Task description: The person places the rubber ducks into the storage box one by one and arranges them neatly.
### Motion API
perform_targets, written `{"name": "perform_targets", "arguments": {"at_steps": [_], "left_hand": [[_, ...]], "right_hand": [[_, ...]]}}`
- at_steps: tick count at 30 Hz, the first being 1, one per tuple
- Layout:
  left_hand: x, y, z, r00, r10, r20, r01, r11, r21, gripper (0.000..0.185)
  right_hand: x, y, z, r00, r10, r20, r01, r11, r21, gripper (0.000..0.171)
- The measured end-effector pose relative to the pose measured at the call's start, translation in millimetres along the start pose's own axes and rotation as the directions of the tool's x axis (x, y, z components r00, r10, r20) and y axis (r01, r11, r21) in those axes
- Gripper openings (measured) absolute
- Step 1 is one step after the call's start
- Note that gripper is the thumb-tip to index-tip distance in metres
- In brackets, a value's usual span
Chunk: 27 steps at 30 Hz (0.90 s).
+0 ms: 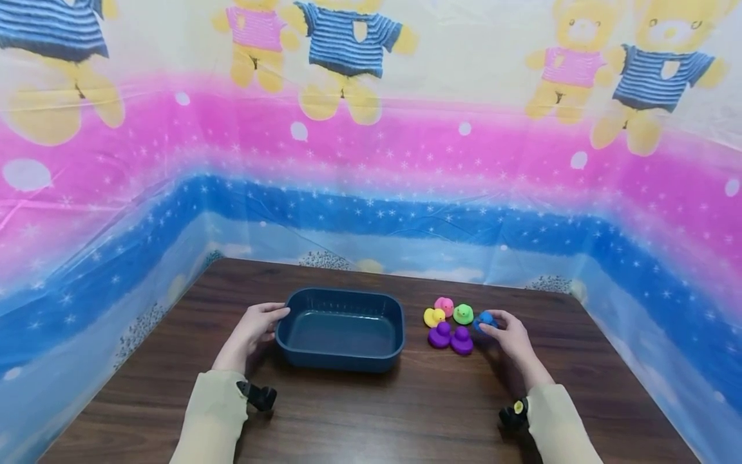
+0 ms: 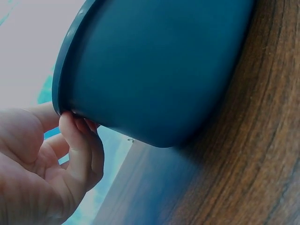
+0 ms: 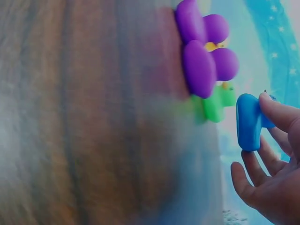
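Ducks, six counted on the table: one blue duck point(image 1: 484, 319), two purple ducks point(image 1: 439, 335) point(image 1: 462, 341), one green duck point(image 1: 462, 314), one yellow duck point(image 1: 433, 316), one pink duck point(image 1: 444, 304). Your right hand point(image 1: 513, 338) pinches the blue duck between thumb and fingertips; the right wrist view shows the thumb on one side of it and the fingers point(image 3: 251, 168) curled under the other. That blue duck sits at the right edge of the cluster, just beside the green one and close to the nearer purple one, and you cannot tell from these views whether it is lifted or resting on the wood. The other five ducks stand packed together, touching or nearly so, in the strip between the blue duck and the basin. One basin point(image 1: 301, 351), dark blue, rectangular with rounded corners, stands left of the cluster, near it but apart, and nothing shows inside it. Your left hand point(image 1: 252, 333) grips the basin's left end: the left wrist view shows the fingertips point(image 2: 75, 129) hooked under the rim against the outer wall. One table point(image 1: 406, 412), dark wood, carries everything. Open wood runs wide in front of the basin and ducks, toward you, and to the right of your right hand; a narrower band lies behind them, up to the far edge. Printed sheeting point(image 1: 371, 180) with bears and stripes stands close around the far edge and both sides.
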<state>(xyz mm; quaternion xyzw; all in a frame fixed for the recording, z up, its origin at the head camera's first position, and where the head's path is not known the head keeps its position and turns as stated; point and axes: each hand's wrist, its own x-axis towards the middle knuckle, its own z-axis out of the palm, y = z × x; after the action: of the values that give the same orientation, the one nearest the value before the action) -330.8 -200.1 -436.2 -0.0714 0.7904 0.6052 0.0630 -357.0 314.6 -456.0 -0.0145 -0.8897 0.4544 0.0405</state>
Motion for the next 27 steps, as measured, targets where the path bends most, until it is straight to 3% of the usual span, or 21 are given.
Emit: {"name": "perform_targets", "arguments": {"at_steps": [9, 17, 23, 27], "left_hand": [[-1.7, 2.8, -0.5, 1.000, 0.006, 0.012, -0.006, 1.000, -0.007, 0.055], [-2.1, 3.5, -2.1, 1.000, 0.013, 0.011, -0.013, 1.000, -0.024, 0.059], [-1.7, 2.4, 0.3, 1.000, -0.002, 0.006, 0.002, 1.000, -0.011, 0.055], [-1.9, 1.8, 0.0, 1.000, 0.003, 0.008, -0.003, 1.000, -0.009, 0.057]], "right_hand": [[-10, -24, -10, 0.996, -0.078, 0.044, 0.080, 0.996, -0.036, 0.051], [-22, -36, 7, 0.987, -0.092, 0.131, 0.096, 0.995, -0.025, 0.048], [-34, -37, 16, 0.964, -0.144, 0.221, 0.144, 0.989, 0.019, 0.046], [-40, -36, 17, 0.934, -0.176, 0.312, 0.169, 0.984, 0.049, 0.042]]}}
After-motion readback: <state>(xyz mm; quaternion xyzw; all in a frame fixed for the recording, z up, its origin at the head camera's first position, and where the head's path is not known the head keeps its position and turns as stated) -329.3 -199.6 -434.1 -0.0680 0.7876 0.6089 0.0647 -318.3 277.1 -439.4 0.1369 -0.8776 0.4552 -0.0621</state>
